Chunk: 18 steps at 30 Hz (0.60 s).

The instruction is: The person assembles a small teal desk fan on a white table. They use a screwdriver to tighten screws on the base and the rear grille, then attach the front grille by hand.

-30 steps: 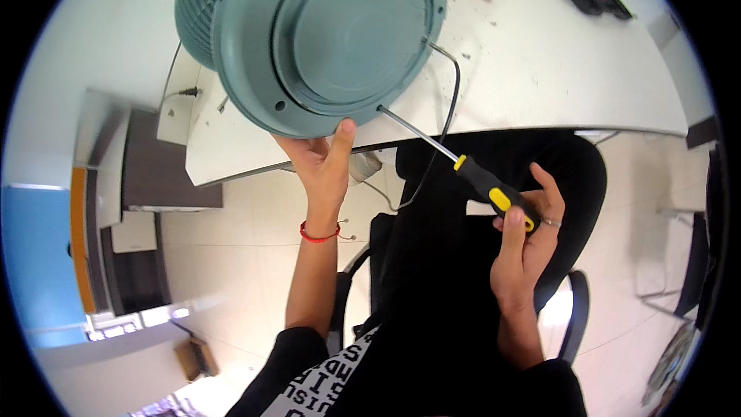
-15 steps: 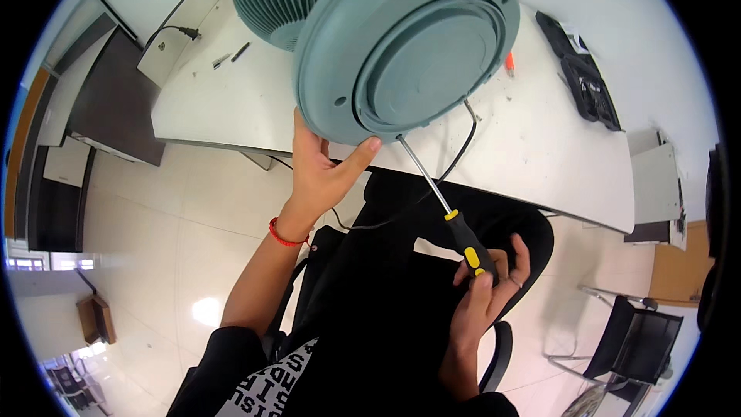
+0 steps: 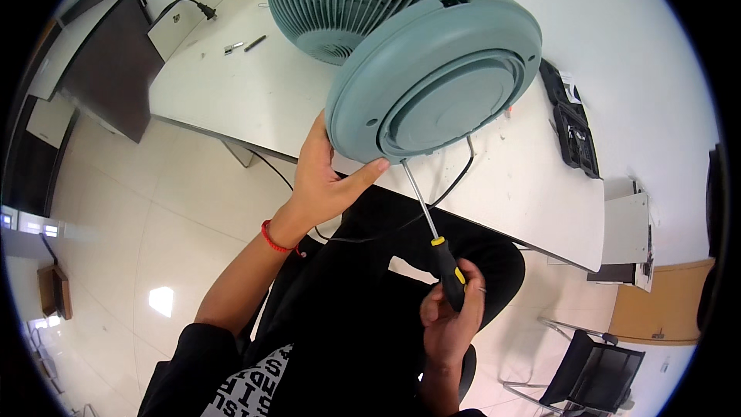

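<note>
Fan base [image 3: 436, 81], tilted above the table's [image 3: 532, 193] near edge, is clamped at its near left by your left hand [image 3: 320, 181], seemingly to steady it against the screwdriver [image 3: 438, 242] gripped in your right hand [image 3: 454, 326].

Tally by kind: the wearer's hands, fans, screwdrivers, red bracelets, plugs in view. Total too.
Hands: 2 (left hand, right hand)
Green fan: 1
Screwdriver: 1
Red bracelet: 1
Black plug: 1
Total: 6
</note>
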Each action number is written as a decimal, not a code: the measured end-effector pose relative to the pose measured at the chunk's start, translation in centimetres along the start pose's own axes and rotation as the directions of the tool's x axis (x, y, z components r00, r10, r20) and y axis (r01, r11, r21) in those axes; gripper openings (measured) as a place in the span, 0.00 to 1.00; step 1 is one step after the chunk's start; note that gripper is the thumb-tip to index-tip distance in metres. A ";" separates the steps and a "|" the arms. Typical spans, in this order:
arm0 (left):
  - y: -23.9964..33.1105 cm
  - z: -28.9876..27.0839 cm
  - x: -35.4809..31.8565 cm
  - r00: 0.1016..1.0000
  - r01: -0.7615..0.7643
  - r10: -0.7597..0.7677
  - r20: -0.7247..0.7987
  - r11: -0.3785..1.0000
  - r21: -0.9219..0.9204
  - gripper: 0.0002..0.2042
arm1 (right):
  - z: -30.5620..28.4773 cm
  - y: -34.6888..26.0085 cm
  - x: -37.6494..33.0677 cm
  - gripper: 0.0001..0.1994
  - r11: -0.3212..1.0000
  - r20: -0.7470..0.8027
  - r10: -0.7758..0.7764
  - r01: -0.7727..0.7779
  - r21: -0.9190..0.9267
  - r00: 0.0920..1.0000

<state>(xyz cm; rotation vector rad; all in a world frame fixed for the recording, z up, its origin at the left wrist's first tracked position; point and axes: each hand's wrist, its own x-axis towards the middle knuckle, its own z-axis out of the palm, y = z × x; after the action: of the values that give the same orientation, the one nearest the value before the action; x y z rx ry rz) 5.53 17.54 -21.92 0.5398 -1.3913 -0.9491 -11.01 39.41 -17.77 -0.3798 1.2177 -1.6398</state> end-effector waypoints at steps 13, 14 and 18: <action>0.0 -0.1 0.0 1.000 0.006 -0.007 0.011 1.000 0.018 0.32 | 1.1 0.2 -0.2 0.30 0.949 0.015 -0.286 0.286 -0.130 0.958; 0.0 0.0 0.0 1.000 0.007 -0.007 0.006 1.000 0.008 0.32 | 0.9 0.5 -0.2 0.29 0.921 0.010 -0.325 0.319 -0.223 0.945; 0.0 -0.2 0.1 1.000 0.001 -0.001 0.004 1.000 0.028 0.32 | 0.1 0.4 -0.6 0.29 0.880 -0.039 -0.298 0.259 -0.398 0.954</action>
<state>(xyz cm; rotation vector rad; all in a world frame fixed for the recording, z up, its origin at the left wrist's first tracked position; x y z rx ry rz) 5.75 17.46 -21.88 0.5593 -1.4096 -0.9332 -10.52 39.85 -17.89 -0.7611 1.6322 -1.6664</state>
